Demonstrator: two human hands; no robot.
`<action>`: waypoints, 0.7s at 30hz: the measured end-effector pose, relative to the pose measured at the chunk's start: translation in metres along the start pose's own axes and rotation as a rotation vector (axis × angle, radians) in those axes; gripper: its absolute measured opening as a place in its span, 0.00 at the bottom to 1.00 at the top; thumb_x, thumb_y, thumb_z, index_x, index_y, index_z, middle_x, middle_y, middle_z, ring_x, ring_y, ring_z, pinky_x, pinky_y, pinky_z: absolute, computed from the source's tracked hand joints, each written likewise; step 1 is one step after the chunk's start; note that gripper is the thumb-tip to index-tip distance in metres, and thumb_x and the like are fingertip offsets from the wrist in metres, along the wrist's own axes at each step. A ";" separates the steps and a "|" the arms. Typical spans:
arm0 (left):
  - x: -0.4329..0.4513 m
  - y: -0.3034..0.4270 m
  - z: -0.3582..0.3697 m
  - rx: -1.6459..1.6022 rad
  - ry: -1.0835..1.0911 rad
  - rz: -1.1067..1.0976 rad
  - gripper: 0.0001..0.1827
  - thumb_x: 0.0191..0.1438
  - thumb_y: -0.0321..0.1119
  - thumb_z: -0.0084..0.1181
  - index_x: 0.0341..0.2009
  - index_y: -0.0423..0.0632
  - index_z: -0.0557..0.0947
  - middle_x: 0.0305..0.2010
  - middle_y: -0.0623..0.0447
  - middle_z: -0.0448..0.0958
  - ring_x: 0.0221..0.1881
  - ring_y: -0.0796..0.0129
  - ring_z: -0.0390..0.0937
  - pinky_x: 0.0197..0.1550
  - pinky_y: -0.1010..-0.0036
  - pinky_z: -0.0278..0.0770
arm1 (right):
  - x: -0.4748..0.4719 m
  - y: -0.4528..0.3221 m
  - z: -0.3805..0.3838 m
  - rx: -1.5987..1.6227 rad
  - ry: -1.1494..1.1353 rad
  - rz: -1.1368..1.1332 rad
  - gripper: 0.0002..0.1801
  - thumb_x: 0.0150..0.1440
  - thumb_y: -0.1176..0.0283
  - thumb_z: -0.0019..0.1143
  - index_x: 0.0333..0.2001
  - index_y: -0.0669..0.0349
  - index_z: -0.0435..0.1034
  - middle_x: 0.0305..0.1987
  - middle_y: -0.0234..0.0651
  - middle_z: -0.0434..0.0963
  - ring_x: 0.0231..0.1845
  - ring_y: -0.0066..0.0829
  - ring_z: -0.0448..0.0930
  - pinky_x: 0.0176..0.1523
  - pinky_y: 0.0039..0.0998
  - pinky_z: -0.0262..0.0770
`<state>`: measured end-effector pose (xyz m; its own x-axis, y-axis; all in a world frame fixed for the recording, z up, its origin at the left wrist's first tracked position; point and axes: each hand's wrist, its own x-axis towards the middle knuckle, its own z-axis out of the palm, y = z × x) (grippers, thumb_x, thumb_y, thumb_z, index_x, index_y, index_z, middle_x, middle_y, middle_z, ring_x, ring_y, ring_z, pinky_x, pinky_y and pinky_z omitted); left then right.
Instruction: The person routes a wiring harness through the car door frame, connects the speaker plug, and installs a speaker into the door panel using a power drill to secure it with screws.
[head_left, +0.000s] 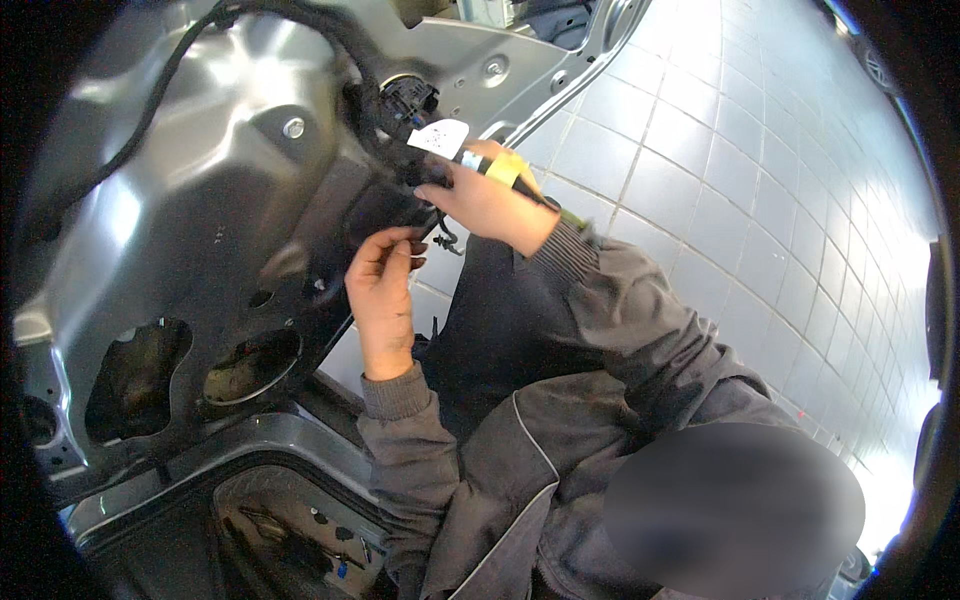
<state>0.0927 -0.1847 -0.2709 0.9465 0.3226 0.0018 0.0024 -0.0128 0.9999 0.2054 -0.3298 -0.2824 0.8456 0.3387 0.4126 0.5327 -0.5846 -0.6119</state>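
My right hand is closed around a black wiring harness wrapped in yellow tape, beside a white printed tag. Behind the tag sits a round black connector at an opening in the bare grey metal car body. My left hand is raised just below and left of the right one, its thumb and fingertips close together near the panel's edge; whether something thin is between them cannot be told. A short black cable end with a clip hangs between the hands.
A black cable arches over the metal panel at upper left. The panel has large cutouts and a bolt. A curved door-frame edge lies at lower left. Grey floor tiles stretch to the right.
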 end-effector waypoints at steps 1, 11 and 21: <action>-0.002 -0.006 0.001 0.062 0.011 -0.001 0.08 0.61 0.25 0.51 0.42 0.39 0.81 0.39 0.52 0.81 0.38 0.72 0.77 0.43 0.75 0.75 | 0.005 0.000 0.004 0.011 -0.028 0.007 0.20 0.51 0.55 0.62 0.36 0.61 0.75 0.36 0.47 0.79 0.38 0.49 0.81 0.43 0.42 0.78; -0.022 -0.046 0.006 0.029 -0.077 -0.147 0.07 0.61 0.25 0.50 0.41 0.39 0.81 0.38 0.54 0.80 0.38 0.74 0.76 0.45 0.77 0.74 | 0.011 -0.001 -0.004 0.003 -0.185 0.109 0.22 0.58 0.53 0.54 0.35 0.66 0.75 0.31 0.52 0.80 0.35 0.53 0.81 0.41 0.47 0.77; -0.030 -0.064 -0.003 -0.056 -0.062 -0.114 0.07 0.62 0.26 0.50 0.42 0.40 0.80 0.41 0.51 0.80 0.36 0.71 0.75 0.42 0.75 0.74 | 0.030 -0.005 -0.002 0.095 -0.195 -0.019 0.23 0.59 0.54 0.57 0.33 0.68 0.73 0.28 0.54 0.78 0.35 0.54 0.80 0.40 0.45 0.74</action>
<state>0.0635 -0.1909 -0.3346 0.9593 0.2600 -0.1106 0.0943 0.0743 0.9928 0.2274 -0.3182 -0.2654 0.8210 0.4904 0.2923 0.5417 -0.5076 -0.6701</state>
